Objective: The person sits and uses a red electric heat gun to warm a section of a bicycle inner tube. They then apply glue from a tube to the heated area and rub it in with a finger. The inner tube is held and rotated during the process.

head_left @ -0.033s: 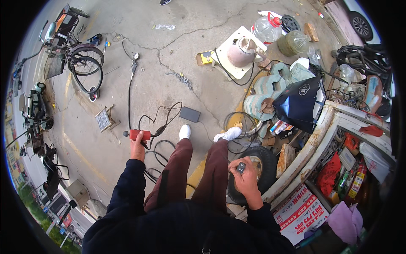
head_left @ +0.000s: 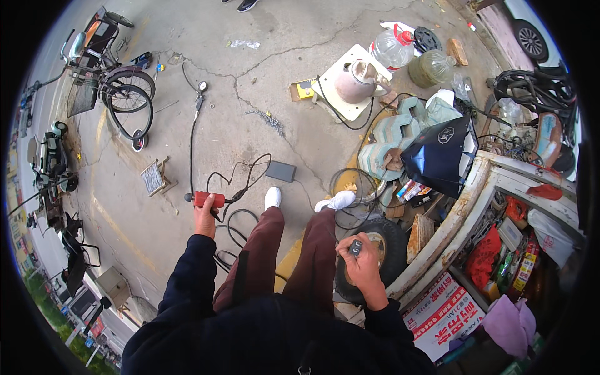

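My left hand [head_left: 204, 220] is closed around a red box-shaped device [head_left: 210, 200] with a black knob-like end at its left. A black cord [head_left: 236, 194] runs from its right side and loops over the ground toward a dark grey box [head_left: 281, 170]. My right hand [head_left: 362, 265] is wrapped round a short dark grey handle [head_left: 355, 247], its top end showing between thumb and fingers. The rest of what that hand holds is hidden. Beneath the right hand lies a black tyre with a pale hub [head_left: 392, 265].
A gauge with a hose [head_left: 202, 86] lies ahead. A kettle [head_left: 354, 84] stands on a white stool [head_left: 334, 69]. Right: a dark bag [head_left: 440, 156], hexagonal blocks [head_left: 378, 156], a rusty white frame [head_left: 459, 209]. Left: a folding stool [head_left: 153, 177], a tricycle [head_left: 112, 94]. Coiled hoses [head_left: 240, 219] lie near my feet.
At the top edge, more of another person's dark shoes has come into view. Both my hands keep their hold, nearly unmoved.
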Demonstrator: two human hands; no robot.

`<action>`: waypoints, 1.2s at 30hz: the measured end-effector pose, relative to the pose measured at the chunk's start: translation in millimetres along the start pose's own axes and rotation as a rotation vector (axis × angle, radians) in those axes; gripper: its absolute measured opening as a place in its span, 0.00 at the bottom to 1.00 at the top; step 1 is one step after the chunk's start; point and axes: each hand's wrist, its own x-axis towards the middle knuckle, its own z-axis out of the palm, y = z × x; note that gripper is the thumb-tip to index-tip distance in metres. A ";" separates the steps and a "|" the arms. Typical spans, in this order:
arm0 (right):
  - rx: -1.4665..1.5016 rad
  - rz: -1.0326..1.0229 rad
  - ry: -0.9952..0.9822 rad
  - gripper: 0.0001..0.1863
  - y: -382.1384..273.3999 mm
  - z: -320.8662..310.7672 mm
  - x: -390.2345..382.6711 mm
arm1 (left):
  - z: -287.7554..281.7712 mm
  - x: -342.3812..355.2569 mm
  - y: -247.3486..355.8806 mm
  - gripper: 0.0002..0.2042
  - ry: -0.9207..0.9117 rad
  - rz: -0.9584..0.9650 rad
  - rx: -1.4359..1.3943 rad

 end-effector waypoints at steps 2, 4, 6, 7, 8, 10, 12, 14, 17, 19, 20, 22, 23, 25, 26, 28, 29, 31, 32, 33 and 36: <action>0.311 0.145 -0.030 0.09 -34.2 -2.8 -6.9 | 5.8 -9.7 13.7 0.14 -0.044 -0.004 -0.050; 0.472 0.100 -0.138 0.15 -62.8 -8.0 -5.6 | 13.7 -19.1 24.7 0.14 -0.091 -0.022 -0.063; 0.528 0.040 -0.272 0.18 -90.0 -6.3 -0.7 | 25.0 -30.4 34.1 0.14 -0.130 -0.003 -0.082; 0.496 0.045 -0.364 0.14 -103.2 -5.6 2.3 | 32.1 -35.2 39.7 0.15 -0.157 0.013 -0.095; 0.503 -0.073 -0.366 0.14 -117.2 5.0 9.4 | 42.1 -39.2 46.4 0.15 -0.136 -0.025 -0.100; 0.524 -0.171 -0.466 0.19 -140.9 22.0 20.4 | 60.1 -49.6 61.3 0.15 -0.160 -0.048 -0.110; 0.325 -0.139 -0.569 0.15 -161.0 39.3 30.6 | 75.1 -60.1 77.2 0.16 -0.263 -0.027 -0.151; 0.559 -0.219 -0.544 0.15 -176.9 48.5 33.4 | 87.1 -70.7 91.7 0.14 -0.366 0.011 -0.154; 0.653 -0.293 -0.504 0.16 -193.2 43.4 37.7 | 98.6 -83.3 110.9 0.13 -0.597 0.014 -0.097; 0.693 -0.393 -0.393 0.16 -203.2 31.3 43.2 | 105.2 -90.5 121.0 0.12 -0.722 0.166 -0.033; 0.709 -0.436 -0.308 0.16 -208.2 25.1 45.3 | 109.9 -91.2 127.0 0.11 -0.788 0.145 0.100; 0.848 -0.323 -0.290 0.16 -214.8 6.5 43.1 | 117.3 -98.5 134.6 0.11 -0.827 0.111 0.122; 0.868 -0.348 -0.236 0.16 -219.0 0.3 42.9 | 120.9 -102.4 137.8 0.10 -0.832 0.109 0.147; 0.887 -0.412 -0.178 0.16 -226.6 -9.9 40.4 | 132.7 -110.4 142.9 0.09 -0.837 0.169 0.115; 0.860 -0.425 -0.180 0.16 -230.5 -12.9 38.3 | 139.5 -116.9 143.0 0.09 -0.821 0.217 0.053; 0.825 -0.426 -0.191 0.17 -237.8 -16.5 34.1 | 151.7 -127.4 143.4 0.09 -0.821 0.277 -0.055; 0.806 -0.466 -0.187 0.17 -241.7 -17.1 33.1 | 156.9 -130.4 144.6 0.09 -0.820 0.305 -0.108; 0.822 -0.485 -0.067 0.19 -249.3 -17.9 32.3 | 163.3 -133.3 147.7 0.09 -0.850 0.216 -0.045; 0.816 -0.497 -0.026 0.21 -252.1 -19.2 31.3 | 166.3 -133.6 148.7 0.09 -0.866 0.174 -0.017; 0.870 -0.526 -0.037 0.21 -254.8 -22.6 32.2 | 169.4 -132.0 151.2 0.10 -0.930 0.232 0.086; 0.871 -0.446 -0.362 0.22 -262.7 -30.3 24.4 | 181.3 -124.3 162.2 0.13 -0.975 0.210 -0.032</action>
